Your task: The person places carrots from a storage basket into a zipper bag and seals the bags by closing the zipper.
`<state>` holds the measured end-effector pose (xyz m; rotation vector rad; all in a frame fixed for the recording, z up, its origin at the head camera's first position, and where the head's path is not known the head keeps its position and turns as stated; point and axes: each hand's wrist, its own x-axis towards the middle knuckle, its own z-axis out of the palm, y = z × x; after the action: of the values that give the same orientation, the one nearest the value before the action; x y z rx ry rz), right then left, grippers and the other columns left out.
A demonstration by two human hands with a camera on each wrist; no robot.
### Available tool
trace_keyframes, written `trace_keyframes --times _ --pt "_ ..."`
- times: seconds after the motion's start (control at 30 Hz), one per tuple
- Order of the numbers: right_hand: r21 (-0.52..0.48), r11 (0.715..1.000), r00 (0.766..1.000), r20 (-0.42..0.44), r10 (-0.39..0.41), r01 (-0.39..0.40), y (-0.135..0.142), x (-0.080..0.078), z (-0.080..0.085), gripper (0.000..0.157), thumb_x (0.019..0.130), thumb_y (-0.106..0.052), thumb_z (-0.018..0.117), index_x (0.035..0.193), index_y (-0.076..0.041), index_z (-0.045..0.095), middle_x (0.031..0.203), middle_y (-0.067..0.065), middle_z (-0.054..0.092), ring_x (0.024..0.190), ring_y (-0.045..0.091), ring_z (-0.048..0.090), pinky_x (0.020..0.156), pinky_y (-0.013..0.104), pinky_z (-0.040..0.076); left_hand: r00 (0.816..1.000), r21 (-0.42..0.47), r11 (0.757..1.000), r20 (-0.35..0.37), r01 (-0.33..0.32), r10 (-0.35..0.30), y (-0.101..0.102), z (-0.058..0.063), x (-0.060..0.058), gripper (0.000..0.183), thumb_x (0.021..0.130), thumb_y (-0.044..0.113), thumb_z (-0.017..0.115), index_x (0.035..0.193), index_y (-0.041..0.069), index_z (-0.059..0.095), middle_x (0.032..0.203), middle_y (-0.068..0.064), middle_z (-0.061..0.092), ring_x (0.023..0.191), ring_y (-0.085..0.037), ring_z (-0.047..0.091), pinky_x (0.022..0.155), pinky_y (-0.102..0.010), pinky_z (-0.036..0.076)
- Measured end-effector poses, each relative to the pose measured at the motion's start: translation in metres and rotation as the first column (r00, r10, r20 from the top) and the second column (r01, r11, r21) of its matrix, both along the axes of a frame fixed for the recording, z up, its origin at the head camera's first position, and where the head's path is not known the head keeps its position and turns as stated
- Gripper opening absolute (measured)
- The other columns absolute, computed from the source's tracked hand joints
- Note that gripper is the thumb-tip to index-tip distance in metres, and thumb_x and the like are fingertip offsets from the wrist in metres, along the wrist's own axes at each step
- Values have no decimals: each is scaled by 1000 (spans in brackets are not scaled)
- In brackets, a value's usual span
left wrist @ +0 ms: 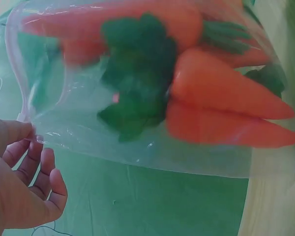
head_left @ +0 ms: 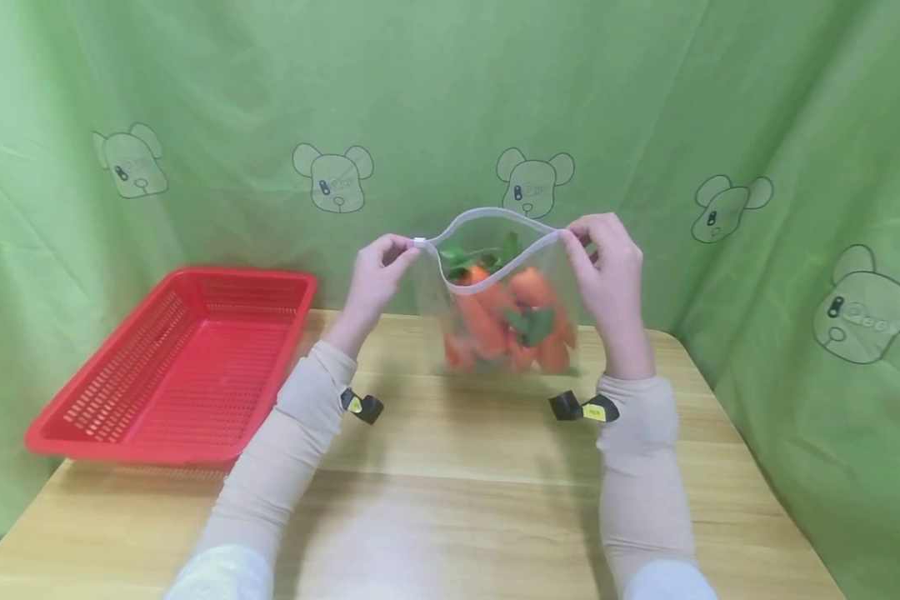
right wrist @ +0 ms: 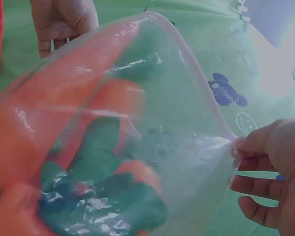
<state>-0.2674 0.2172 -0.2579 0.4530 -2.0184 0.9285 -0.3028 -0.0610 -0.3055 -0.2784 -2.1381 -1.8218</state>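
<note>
A clear slider zip bag (head_left: pixel 433 329) stands upright toward the back of the table, its mouth spread into a wide loop. Inside are several orange carrots (head_left: pixel 482 321) with green leafy tops (head_left: pixel 536 325), seen through the plastic. My left hand (head_left: pixel 375 275) pinches the bag's left top corner, right by the small white slider (head_left: pixel 419 242). At the opposite corner, the thumb and fingers of my right hand (head_left: pixel 611 267) grip the end of the zip strip. Carrots (left wrist: pixel 226 88) fill the bag's lower part in the left wrist view.
A red plastic basket (head_left: pixel 217 367) with slotted sides sits at the left of the wooden table (head_left: pixel 450 517), near my left forearm. Green curtain (head_left: pixel 435 92) printed with bear heads hangs behind and along both sides.
</note>
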Motion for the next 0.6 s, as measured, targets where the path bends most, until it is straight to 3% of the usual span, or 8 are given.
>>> trace_keyframes --times 0.1,0.33,0.5,0.6 --pt "-50 998 1000 -2 -23 23 0 1 4 20 94 -11 62 92 7 66 95 16 64 82 -7 46 63 9 39 1000 9 1000 -5 6 -6 -1 -2 2 20 94 13 63 106 -3 65 102 -12 65 91 -13 57 85 -27 50" --pt "-255 963 996 27 -82 86 17 0 -1 25 94 -17 64 94 7 67 88 -25 51 80 -6 51 65 11 43 998 67 997 -42 -43 46 -10 3 9 22 94 13 63 108 -3 64 98 -8 65 88 -12 57 83 -25 49" --pt "-316 944 994 67 -82 99 20 -6 -13 22 92 -17 67 94 6 69 87 -24 53 81 -6 53 66 10 44 990 101 993 -117 -62 74 -7 10 11 21 93 13 64 107 -3 65 102 -14 67 87 -11 58 83 -25 50" --pt "-240 970 995 94 -15 37 13 -9 -20 19 92 -14 66 94 5 69 89 -12 60 81 -5 53 67 10 45 985 26 998 -159 -61 65 2 12 13 20 92 14 65 105 -2 67 102 -16 68 87 -13 59 81 -25 50"
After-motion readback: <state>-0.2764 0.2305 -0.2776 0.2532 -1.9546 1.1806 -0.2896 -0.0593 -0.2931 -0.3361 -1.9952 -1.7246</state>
